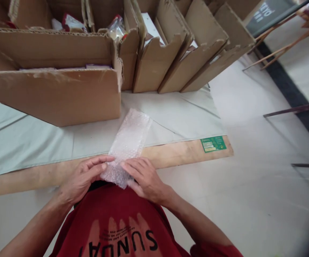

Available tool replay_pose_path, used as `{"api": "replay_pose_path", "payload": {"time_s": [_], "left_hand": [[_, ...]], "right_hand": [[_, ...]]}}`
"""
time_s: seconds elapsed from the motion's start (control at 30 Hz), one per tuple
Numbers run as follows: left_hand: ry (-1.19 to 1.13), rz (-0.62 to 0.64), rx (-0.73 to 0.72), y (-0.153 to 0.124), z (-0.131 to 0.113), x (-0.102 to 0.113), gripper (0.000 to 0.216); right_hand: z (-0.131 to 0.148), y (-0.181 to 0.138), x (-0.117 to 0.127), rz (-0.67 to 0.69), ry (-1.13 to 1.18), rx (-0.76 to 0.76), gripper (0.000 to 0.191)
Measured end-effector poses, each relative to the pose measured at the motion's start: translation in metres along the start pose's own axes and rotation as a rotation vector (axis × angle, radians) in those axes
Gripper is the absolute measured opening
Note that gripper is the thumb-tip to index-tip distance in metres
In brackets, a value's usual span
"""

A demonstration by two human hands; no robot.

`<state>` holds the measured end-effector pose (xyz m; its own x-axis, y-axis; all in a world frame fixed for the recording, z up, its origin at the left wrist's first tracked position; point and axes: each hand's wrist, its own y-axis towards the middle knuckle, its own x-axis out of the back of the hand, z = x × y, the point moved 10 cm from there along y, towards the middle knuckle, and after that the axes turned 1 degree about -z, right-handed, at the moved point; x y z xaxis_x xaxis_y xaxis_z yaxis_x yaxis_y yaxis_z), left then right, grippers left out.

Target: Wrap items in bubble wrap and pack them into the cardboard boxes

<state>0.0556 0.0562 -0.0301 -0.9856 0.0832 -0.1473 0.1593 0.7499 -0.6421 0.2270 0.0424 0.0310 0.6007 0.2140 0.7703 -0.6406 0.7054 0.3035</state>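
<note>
A see-through piece of bubble wrap (130, 134), long and narrow like a pouch, lies slanted over the table's front edge, its near end close to the red shirt. My left hand (86, 175) pinches its left edge between thumb and forefinger. On the opposite side, my right hand (145, 178) grips the near right edge, with the fingers on top and the thumb lower down. The near end between both hands looks crumpled. Whether anything is inside the wrap I cannot tell.
Behind the wrap stands a large open cardboard box (90, 94) with flat packs inside. Several narrow cardboard bins (154, 67) line the back, some with packets. A pale cloth (181, 114) covers the table; a green label (213, 144) marks its wooden edge (174, 155).
</note>
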Motion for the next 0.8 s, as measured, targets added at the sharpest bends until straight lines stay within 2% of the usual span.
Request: {"api": "replay_pose_path", "payload": {"time_s": [0.03,0.1,0.17,0.27,0.33,0.43,0.53,0.6,0.67,0.8], "left_hand": [[0.078,-0.007,-0.041,-0.001,-0.004,0.004,0.049],[0.288,-0.091,-0.214,-0.007,-0.023,0.015,0.048],[0.521,-0.195,-0.445,-0.018,-0.046,0.019,0.048],[0.764,-0.201,-0.652,-0.024,-0.062,-0.001,0.054],[0.804,-0.209,-0.667,-0.013,-0.063,-0.011,0.052],[0.814,-0.296,-0.643,0.009,-0.063,-0.016,0.043],[0.892,-0.329,-0.637,0.023,-0.065,-0.021,0.042],[0.961,-0.338,-0.633,0.028,-0.067,-0.023,0.044],[1.019,-0.346,-0.632,0.03,-0.068,-0.024,0.046],[1.093,-0.366,-0.648,0.03,-0.069,-0.027,0.043]], "right_hand": [[-0.008,0.0,0.001,-0.1,0.031,-0.061,0.046],[-0.026,-0.001,0.004,-0.239,0.095,-0.207,0.043],[-0.04,-0.001,0.007,-0.287,0.145,-0.33,0.04],[-0.053,0.002,0.01,-0.289,0.216,-0.442,0.04],[-0.059,0.003,0.01,-0.27,0.25,-0.493,0.04],[-0.062,0.002,0.018,-0.3,0.219,-0.505,0.042],[-0.046,-0.005,0.049,-0.489,0.022,-0.393,0.05],[-0.027,-0.008,0.063,-0.55,-0.109,-0.277,0.053],[-0.014,-0.002,0.057,-0.446,-0.175,-0.173,0.049],[-0.015,0.018,0.017,-0.1,-0.259,-0.083,0.03]]}}
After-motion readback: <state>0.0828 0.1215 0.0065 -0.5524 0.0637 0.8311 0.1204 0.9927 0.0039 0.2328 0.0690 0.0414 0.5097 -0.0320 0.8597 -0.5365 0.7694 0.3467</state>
